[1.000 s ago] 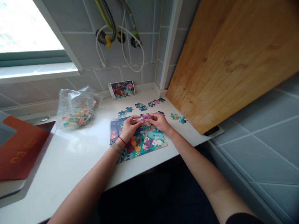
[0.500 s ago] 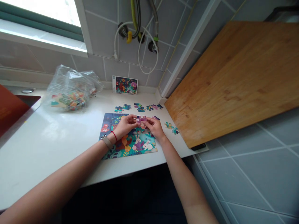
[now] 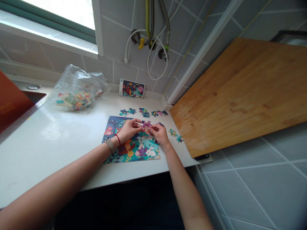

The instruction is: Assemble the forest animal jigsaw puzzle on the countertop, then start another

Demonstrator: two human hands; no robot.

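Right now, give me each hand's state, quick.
Left hand: closed, pinching the left side of a small purple interlocking jigsaw piece.
Right hand: closed, pinching the same piece at its lower right.

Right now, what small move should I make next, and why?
I'd probably align the flat purple jigsaw piece with the colourful, partly joined puzzle: the left hand and right hand both grip that piece at the puzzle's unfinished far side.

The white desk (image 3: 59, 134) carries a partly assembled puzzle (image 3: 141, 148), lying flat. Relative to the puzzle: loose pieces (image 3: 146, 115) lie just behind; further pieces (image 3: 172, 132) lie to the right; a picture card (image 3: 131, 89) stands farther behind; a clear plastic bag (image 3: 76, 92) rests behind-left; a wooden board (image 3: 240, 99) stands tilted, right.
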